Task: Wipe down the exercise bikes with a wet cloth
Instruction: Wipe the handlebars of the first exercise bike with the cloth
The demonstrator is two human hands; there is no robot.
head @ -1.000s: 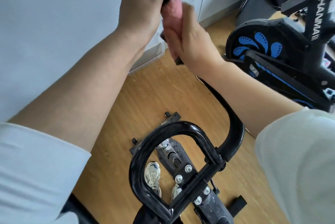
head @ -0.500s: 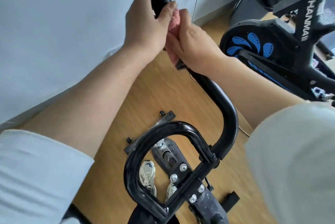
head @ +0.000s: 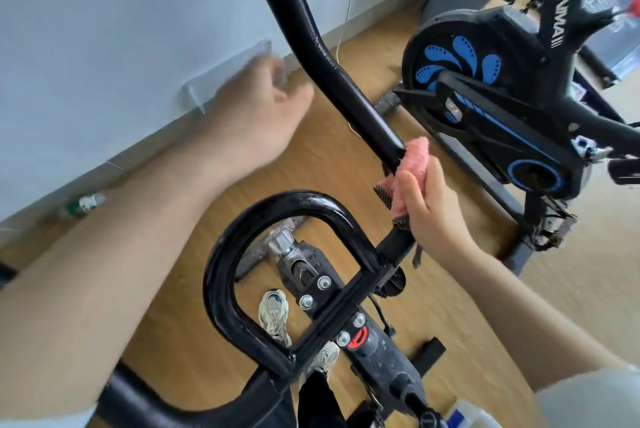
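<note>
Pink terry is what you have in your right hand point(head: 433, 209): the cloth point(head: 414, 164) is wrapped around the black handlebar point(head: 346, 81) low on its long curved arm, and your fingers are closed over cloth and bar together, so the grip is clamped on both. A tuft of the cloth sticks up above your fist, lying against the bar. Your left hand point(head: 256, 116) is off the bike, just beside the same arm of the bar on its wall side, blurred, with the fingers loosely curled and nothing in them. Nearer you, the handlebar's inner loop point(head: 235, 254) gleams, bolted to the stem point(head: 360, 320) by four silver bolts. Through the loop you can see your shoes point(head: 275, 316) on the wooden floor point(head: 173, 323). To the right stands a second bike point(head: 485, 91), black with blue petal markings on its flywheel cover and white lettering on its frame.
</note>
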